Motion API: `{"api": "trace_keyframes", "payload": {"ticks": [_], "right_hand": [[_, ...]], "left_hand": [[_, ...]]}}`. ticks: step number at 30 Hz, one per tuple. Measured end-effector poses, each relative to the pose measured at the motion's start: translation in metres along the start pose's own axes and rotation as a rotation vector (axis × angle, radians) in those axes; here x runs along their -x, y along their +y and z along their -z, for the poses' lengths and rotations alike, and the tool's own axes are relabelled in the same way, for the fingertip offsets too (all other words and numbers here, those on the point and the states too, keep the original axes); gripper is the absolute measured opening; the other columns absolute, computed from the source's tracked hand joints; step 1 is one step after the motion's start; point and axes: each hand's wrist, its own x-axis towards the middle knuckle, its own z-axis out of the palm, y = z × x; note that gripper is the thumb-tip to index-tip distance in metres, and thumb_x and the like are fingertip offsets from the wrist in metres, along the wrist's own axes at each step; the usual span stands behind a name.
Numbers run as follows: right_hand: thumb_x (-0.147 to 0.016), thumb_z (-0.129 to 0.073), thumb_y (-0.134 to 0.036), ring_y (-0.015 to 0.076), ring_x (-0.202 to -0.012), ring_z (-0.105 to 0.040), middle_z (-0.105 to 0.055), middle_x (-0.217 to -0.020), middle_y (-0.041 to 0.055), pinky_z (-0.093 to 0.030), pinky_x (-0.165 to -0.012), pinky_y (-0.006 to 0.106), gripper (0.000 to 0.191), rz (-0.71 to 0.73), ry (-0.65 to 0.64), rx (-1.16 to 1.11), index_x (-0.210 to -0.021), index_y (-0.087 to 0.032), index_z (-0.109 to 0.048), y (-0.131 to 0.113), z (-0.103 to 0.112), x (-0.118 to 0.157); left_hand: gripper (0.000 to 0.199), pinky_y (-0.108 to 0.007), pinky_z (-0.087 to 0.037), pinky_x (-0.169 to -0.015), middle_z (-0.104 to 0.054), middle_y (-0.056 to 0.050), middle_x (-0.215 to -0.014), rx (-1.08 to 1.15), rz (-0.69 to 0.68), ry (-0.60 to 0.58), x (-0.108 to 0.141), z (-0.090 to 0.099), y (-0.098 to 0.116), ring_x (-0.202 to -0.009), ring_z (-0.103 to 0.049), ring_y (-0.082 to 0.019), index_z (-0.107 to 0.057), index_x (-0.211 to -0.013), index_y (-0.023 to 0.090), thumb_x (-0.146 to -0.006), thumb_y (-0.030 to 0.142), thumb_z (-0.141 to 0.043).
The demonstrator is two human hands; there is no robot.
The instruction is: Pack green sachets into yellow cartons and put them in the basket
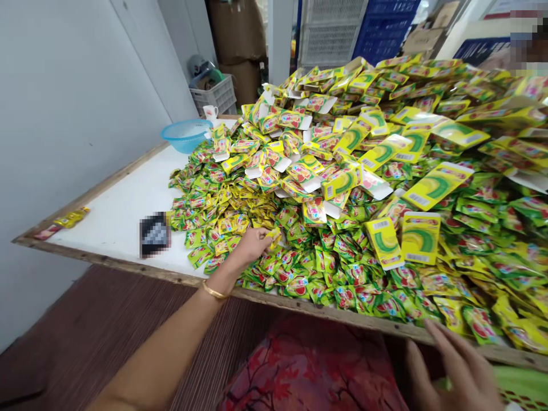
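Observation:
My left hand [256, 244] reaches over the front part of the pile and pinches a small yellow packet [273, 237]. Around it lie many green and yellow packets [297, 285] with red fruit prints. My right hand [458, 368] is at the lower right, by the wooden table edge, with its fingers spread and nothing seen in it. Flat yellow cartons [420, 238] with green curves are heaped on top of the packets, in the middle and towards the back right. Several cartons have open white flaps.
A blue basin [187, 136] and a white mug [210, 112] stand at the table's far left. A blurred dark item [154, 234] lies near the wooden rim [107, 262]. A green basket [524, 385] is below at right. Part of a person shows at the upper right.

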Motion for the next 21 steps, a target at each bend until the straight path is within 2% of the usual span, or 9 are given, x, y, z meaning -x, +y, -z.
{"api": "trace_keyframes", "payload": {"ticks": [2, 4, 6, 8, 12, 15, 17, 19, 21], "right_hand": [[-0.088, -0.051, -0.036, 0.0209, -0.098, -0.059, -0.061, -0.111, 0.0069, -0.045, -0.088, 0.035, 0.037, 0.081, -0.085, -0.157, -0.123, -0.024, -0.055, -0.041, -0.025, -0.021], [-0.09, -0.049, -0.034, 0.0178, -0.095, -0.06, -0.063, -0.107, 0.0069, -0.047, -0.084, 0.031, 0.033, 0.064, -0.197, -0.392, -0.119, -0.023, -0.057, -0.083, -0.05, -0.041], [-0.089, -0.047, -0.038, 0.0174, -0.09, -0.061, -0.065, -0.104, 0.0082, -0.048, -0.08, 0.03, 0.034, -0.066, -0.341, -0.619, -0.115, -0.019, -0.059, -0.116, -0.074, -0.056], [-0.086, -0.048, -0.044, 0.017, -0.08, -0.061, -0.067, -0.094, 0.0081, -0.049, -0.071, 0.029, 0.036, -0.246, -0.472, -0.813, -0.103, -0.016, -0.062, -0.135, -0.094, -0.066], [-0.074, -0.056, -0.053, 0.0142, -0.062, -0.054, -0.062, -0.069, 0.0032, -0.044, -0.058, 0.026, 0.037, -0.523, -0.555, -0.995, -0.075, -0.016, -0.059, -0.141, -0.114, -0.07], [-0.07, -0.058, -0.056, 0.0118, -0.056, -0.047, -0.056, -0.061, 0.0002, -0.039, -0.053, 0.024, 0.04, -0.579, -0.576, -0.982, -0.067, -0.017, -0.056, -0.138, -0.112, -0.068], [-0.07, -0.059, -0.056, 0.0109, -0.054, -0.045, -0.052, -0.058, -0.001, -0.036, -0.052, 0.024, 0.04, -0.565, -0.604, -0.976, -0.064, -0.017, -0.055, -0.138, -0.108, -0.067], [-0.071, -0.059, -0.055, 0.0103, -0.055, -0.043, -0.051, -0.058, -0.0015, -0.035, -0.052, 0.023, 0.039, -0.55, -0.617, -0.998, -0.063, -0.017, -0.054, -0.139, -0.105, -0.066], [-0.07, -0.061, -0.054, 0.0102, -0.056, -0.043, -0.051, -0.059, -0.0016, -0.036, -0.053, 0.023, 0.038, -0.573, -0.617, -1.053, -0.064, -0.017, -0.055, -0.142, -0.104, -0.066]], "left_hand": [[0.014, -0.02, -0.042, -0.049, -0.052, 0.004, -0.051, 0.393, 0.059, -0.094, 0.015, 0.002, -0.001, -0.048, -0.053, -0.01, -0.052, -0.065, 0.015, -0.077, 0.022, -0.05], [0.016, -0.018, -0.04, -0.046, -0.052, 0.004, -0.05, 0.607, 0.067, -0.165, 0.032, -0.002, 0.0, -0.045, -0.049, -0.008, -0.051, -0.065, 0.015, -0.074, 0.028, -0.056], [0.022, -0.018, -0.04, -0.044, -0.053, 0.004, -0.051, 0.688, 0.054, -0.22, 0.049, -0.008, 0.004, -0.044, -0.048, -0.007, -0.054, -0.07, 0.014, -0.072, 0.035, -0.06], [0.028, -0.019, -0.041, -0.043, -0.052, 0.004, -0.052, 0.698, 0.041, -0.224, 0.063, -0.016, 0.008, -0.043, -0.049, -0.008, -0.057, -0.078, 0.013, -0.071, 0.041, -0.061], [0.035, -0.02, -0.045, -0.043, -0.055, 0.004, -0.062, 0.582, 0.005, -0.074, 0.08, -0.026, 0.01, -0.048, -0.052, -0.01, -0.055, -0.099, 0.017, -0.072, 0.038, -0.062], [0.023, -0.019, -0.046, -0.05, -0.058, 0.0, -0.074, 0.418, -0.061, 0.082, 0.081, -0.025, 0.007, -0.059, -0.054, -0.01, -0.06, -0.089, 0.018, -0.07, 0.03, -0.064], [0.018, -0.019, -0.047, -0.049, -0.057, 0.0, -0.072, 0.44, -0.046, 0.014, 0.079, -0.021, 0.005, -0.056, -0.052, -0.01, -0.061, -0.081, 0.016, -0.07, 0.031, -0.063], [0.02, -0.021, -0.047, -0.046, -0.054, 0.002, -0.066, 0.581, 0.003, -0.131, 0.076, -0.019, 0.003, -0.05, -0.05, -0.009, -0.06, -0.075, 0.014, -0.071, 0.034, -0.062], [0.025, -0.023, -0.049, -0.046, -0.054, 0.002, -0.064, 0.736, 0.037, -0.194, 0.074, -0.019, -0.001, -0.049, -0.051, -0.009, -0.059, -0.07, 0.013, -0.07, 0.038, -0.062]]}}
